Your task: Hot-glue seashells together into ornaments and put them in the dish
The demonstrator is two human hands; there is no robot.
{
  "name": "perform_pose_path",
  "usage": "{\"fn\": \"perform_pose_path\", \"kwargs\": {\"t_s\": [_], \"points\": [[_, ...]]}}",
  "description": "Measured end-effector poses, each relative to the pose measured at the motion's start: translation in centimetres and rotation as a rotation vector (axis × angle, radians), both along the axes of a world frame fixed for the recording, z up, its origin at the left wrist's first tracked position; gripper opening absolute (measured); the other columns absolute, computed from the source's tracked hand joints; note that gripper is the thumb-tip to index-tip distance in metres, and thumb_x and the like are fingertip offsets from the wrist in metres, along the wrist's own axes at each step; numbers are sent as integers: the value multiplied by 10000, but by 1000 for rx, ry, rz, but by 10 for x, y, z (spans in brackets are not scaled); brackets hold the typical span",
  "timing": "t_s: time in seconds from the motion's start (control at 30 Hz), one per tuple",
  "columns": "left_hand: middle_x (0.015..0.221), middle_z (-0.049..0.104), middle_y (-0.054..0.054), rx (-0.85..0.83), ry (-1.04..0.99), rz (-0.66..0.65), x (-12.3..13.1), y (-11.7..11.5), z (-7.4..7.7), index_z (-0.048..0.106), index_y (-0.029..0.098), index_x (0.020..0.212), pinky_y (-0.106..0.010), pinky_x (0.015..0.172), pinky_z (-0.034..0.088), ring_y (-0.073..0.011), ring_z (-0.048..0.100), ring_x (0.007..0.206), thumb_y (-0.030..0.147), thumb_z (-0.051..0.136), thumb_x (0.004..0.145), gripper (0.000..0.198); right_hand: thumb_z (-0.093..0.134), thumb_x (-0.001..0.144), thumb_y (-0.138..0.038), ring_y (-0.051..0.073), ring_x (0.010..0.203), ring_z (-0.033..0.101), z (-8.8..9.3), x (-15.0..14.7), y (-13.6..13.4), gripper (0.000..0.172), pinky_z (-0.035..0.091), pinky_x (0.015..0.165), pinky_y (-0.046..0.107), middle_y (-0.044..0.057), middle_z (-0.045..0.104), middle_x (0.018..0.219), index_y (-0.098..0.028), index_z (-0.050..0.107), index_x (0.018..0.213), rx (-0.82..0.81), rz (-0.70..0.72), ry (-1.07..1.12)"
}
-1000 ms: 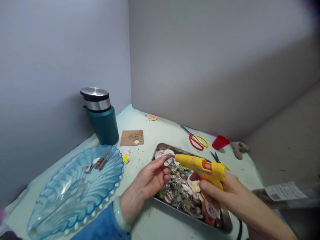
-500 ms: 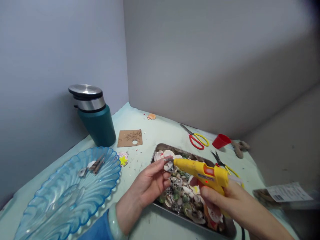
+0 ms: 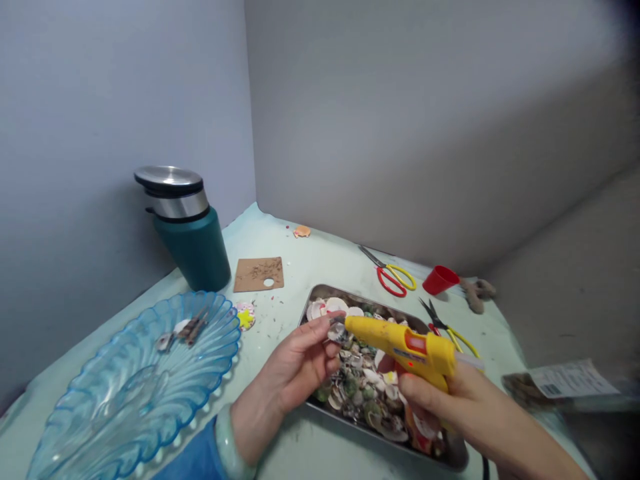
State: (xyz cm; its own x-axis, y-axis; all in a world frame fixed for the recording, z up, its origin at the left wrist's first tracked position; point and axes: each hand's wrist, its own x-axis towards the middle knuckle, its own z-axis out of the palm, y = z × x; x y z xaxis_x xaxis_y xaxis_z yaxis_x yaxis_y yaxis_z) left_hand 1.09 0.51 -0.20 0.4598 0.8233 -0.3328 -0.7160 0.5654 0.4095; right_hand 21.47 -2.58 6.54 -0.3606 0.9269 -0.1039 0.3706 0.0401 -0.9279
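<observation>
My right hand (image 3: pixel 450 400) is wrapped round the handle of a yellow hot glue gun (image 3: pixel 385 337), its nozzle pointing left. Pinched in the fingertips of my left hand (image 3: pixel 303 363) is a small greyish shell (image 3: pixel 338 332). The glue gun's tip meets or nearly meets the shell; I cannot tell if they touch. Both hands are above a metal tray (image 3: pixel 345 427) heaped with shells (image 3: pixel 370 393), greenish, white and brown. My palm and the gun hide part of the heap.
A blue scalloped glass dish (image 3: pixel 145 387) with a few pieces lies left. Behind stand a teal bottle (image 3: pixel 195 250) and a cardboard piece (image 3: pixel 250 275). Scissors (image 3: pixel 395 277), black-bladed snips (image 3: pixel 440 320), a red cup (image 3: pixel 440 280) and a labelled packet (image 3: pixel 565 383) lie right.
The view has shifted very slightly. Both hands keep their hold, with the glue gun's nozzle still at the shell.
</observation>
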Motion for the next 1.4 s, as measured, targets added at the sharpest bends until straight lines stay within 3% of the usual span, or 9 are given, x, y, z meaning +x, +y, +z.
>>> {"fn": "perform_pose_path", "kwargs": {"t_s": [0.13,0.47,0.6,0.73,0.87,1.03,1.2,1.4], "points": [[746,601,-20,2,15,5,-1,0,1,693,137,1037,-183,572,440,-50,500,564,214,721,746,303,619,832,-417,175,573,580,-2,2,0,289,501,527,258,-17,543,487,-225,703,1031,-31,26,-11],[733,583,-10,6,4,14,-1,-1,2,700,146,1021,-169,556,439,-52,503,568,181,698,766,258,613,829,-422,205,758,632,-2,2,-1,276,549,673,312,52,692,862,-228,703,1004,26,-3,-73],[730,574,-7,22,1,15,-1,0,1,690,141,1054,-166,542,425,-42,484,553,190,706,763,296,619,824,-422,220,799,635,1,0,-1,252,551,721,328,40,675,766,-230,724,949,51,12,-97],[729,561,-5,36,-5,12,0,1,-2,679,145,1071,-168,542,419,-41,476,556,196,695,776,300,598,830,-454,199,704,621,3,0,-1,342,548,624,304,45,684,786,-241,697,1079,72,6,-139],[711,547,0,39,-8,12,0,1,-4,667,136,1092,-172,551,415,-44,471,560,190,685,785,312,588,836,-460,188,686,617,1,1,-1,342,550,650,294,24,667,715,-242,690,1078,66,19,-168],[685,535,8,29,-10,15,0,3,-4,656,127,1109,-178,546,405,-47,471,562,194,678,793,323,589,831,-465,205,761,646,2,6,-1,330,558,680,291,46,698,839,-225,696,1029,62,4,-185],[730,563,-9,43,-27,27,0,3,-6,656,118,1113,-194,566,424,-53,492,582,201,653,818,306,589,827,-473,199,690,644,4,10,-3,338,560,593,278,27,697,784,-239,687,1050,8,-22,-181],[729,571,-12,46,-42,25,-1,1,-7,662,113,1098,-207,591,444,-62,509,602,203,657,816,296,606,832,-426,203,778,657,7,6,-2,324,567,695,293,21,704,842,-260,672,1102,10,-14,-96]]}}
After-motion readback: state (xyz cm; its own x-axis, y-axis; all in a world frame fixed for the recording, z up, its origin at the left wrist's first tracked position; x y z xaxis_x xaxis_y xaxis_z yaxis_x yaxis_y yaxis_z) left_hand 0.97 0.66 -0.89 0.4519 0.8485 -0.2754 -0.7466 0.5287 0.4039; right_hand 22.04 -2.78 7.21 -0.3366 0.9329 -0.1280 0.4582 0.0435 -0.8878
